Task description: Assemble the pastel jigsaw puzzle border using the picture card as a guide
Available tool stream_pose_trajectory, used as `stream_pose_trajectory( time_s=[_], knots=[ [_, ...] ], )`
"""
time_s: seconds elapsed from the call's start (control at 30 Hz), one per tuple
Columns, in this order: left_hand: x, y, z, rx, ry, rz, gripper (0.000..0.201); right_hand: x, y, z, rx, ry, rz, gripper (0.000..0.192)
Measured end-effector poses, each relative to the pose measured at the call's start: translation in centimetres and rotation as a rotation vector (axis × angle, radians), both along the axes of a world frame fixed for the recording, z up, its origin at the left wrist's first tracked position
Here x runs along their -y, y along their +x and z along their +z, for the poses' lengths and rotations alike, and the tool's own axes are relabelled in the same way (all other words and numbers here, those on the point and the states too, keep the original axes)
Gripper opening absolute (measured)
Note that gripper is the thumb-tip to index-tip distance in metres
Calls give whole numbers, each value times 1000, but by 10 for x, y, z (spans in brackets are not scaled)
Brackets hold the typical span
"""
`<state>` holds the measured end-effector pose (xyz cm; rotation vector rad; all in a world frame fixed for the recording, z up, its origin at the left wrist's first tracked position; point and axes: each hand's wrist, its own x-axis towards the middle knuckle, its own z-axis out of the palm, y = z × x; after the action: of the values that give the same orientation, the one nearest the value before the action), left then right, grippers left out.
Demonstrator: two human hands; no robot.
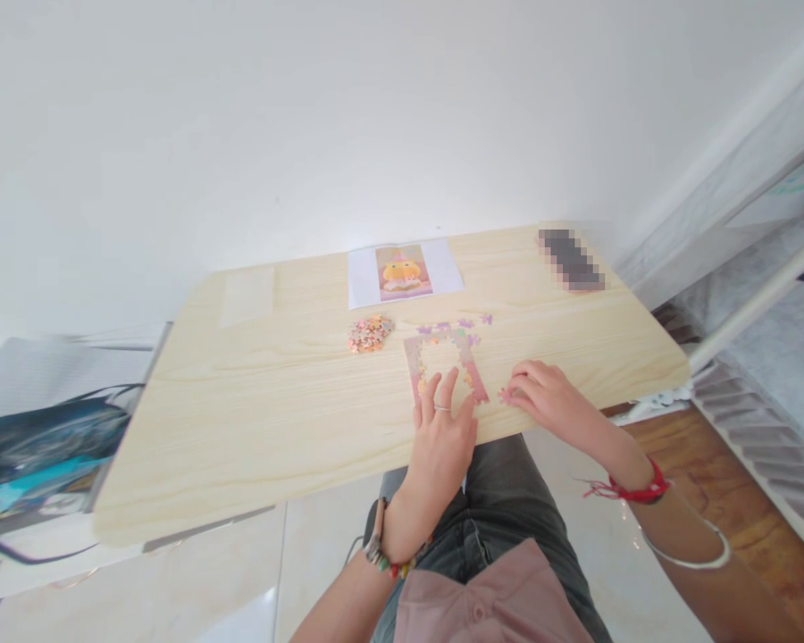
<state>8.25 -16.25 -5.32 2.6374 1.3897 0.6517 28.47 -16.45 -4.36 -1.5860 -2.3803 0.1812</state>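
A partly joined jigsaw puzzle (414,353) lies near the table's front edge, its border forming a frame around bare wood. My left hand (442,438) rests over the lower side of that frame, fingers spread and a ring on one of them. To the right of the frame, my right hand (546,397) pinches a small pinkish puzzle piece (505,395) at the tabletop. Several loose purple pieces (465,322) are strung out just above the frame. A heap of mixed puzzle pieces (371,334) sits to the upper left. The left hand hides part of the bottom border.
Behind the puzzle lies a printed sheet (406,271) with a picture of a yellow figure. A dark, pixelated phone-like object (572,260) is at the back right. A pale translucent sheet (247,296) lies back left on the wooden table (241,429), against a white wall.
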Motion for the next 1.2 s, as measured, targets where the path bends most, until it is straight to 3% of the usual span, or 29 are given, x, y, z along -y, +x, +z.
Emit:
stream_pose_trajectory(
  time_s=[0.63, 1.0, 1.2],
  knots=[
    [3, -25, 8, 4, 31, 61, 19, -3, -24, 6, 145, 99, 171, 17],
    [14, -3, 3, -30, 23, 14, 35, -2, -26, 10, 128, 152, 163, 17],
    [13, -3, 1, -74, 14, 20, 37, 1, -25, 12, 85, 135, 210, 16]
  ],
)
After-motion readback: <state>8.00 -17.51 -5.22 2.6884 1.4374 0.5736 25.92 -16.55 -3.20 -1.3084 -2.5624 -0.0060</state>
